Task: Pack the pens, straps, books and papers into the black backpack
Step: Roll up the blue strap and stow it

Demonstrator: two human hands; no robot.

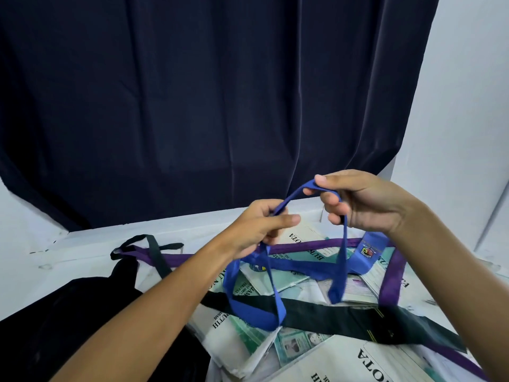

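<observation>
Both hands hold a blue strap up over the pile of books and papers.

The left hand [259, 226] pinches the blue strap [275, 271] between thumb and curled fingers; the right hand [358, 201] grips the same strap just right of it, and loops hang down onto the books and papers [303, 351]. A purple strap [391, 282] and a black strap [344, 315] lie across that pile on the white bench [91, 244]. The black backpack [63, 321] rests left of the pile, touching its edge, under the left forearm.
</observation>
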